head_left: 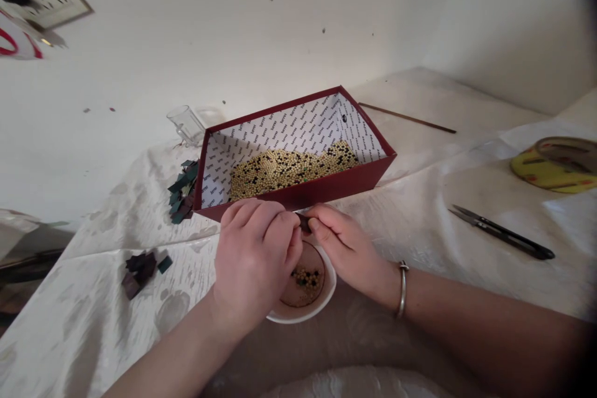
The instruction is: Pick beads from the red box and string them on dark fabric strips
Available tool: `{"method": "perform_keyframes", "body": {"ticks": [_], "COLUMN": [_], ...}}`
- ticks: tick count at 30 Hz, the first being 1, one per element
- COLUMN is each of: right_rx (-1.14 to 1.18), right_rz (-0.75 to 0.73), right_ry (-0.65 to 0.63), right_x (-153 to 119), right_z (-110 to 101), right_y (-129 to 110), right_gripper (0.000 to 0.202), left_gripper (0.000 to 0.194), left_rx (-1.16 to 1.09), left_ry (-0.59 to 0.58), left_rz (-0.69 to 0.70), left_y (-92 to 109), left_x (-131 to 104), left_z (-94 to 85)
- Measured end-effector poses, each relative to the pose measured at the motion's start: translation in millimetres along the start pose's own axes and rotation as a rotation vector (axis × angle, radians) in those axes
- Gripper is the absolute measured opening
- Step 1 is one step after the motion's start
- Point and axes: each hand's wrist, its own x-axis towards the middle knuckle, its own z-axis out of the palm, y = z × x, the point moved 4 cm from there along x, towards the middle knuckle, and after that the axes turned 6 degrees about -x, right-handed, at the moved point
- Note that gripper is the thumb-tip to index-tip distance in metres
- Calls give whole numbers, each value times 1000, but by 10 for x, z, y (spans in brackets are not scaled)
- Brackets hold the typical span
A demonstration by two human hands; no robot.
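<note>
Above a white bowl [328, 296] my two hands meet. A small dark piece [305, 222] is pinched between the fingertips of my right hand [347, 242]. My left hand [256, 255] is closed at the left end of the same piece, its fingertips partly hidden behind the knuckles. Inside the bowl, small yellow and dark beads [308, 277] lie on a brown round surface. Just beyond my hands stands a dark red box [340, 189] with a white printed lining, holding many yellow beads mixed with black ones [284, 168].
Dark green and brown squares [181, 189] lie left of the box, with more dark squares [138, 270] nearer. A glass mug [186, 124] stands behind. To the right are a thin brown stick [408, 117], black snips [504, 233] and a yellow tape roll [550, 168].
</note>
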Motion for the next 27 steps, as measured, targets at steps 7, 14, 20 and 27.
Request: {"method": "perform_keyframes", "body": {"ticks": [7,14,20,27], "right_rx": [-2,-28,-54,-96], "right_rz": [1,-4,-22,-33], "right_ry": [-22,-26,-31,-64], "right_x": [-9,3,-3,16], "right_z": [10,6,18,36], "right_y": [-2,-3,7,31], "right_gripper": [20,21,20,19], "left_gripper": [7,7,12,25], "left_rx": [15,-173,-126,67], "left_ry": [-26,-304,-202,-749], "left_rz": [-99,-117,-211,-200], "left_y": [-169,-292,-638,-1094], "left_x": [2,-70,209,661], "left_z": [-56,-270,-427,304]}}
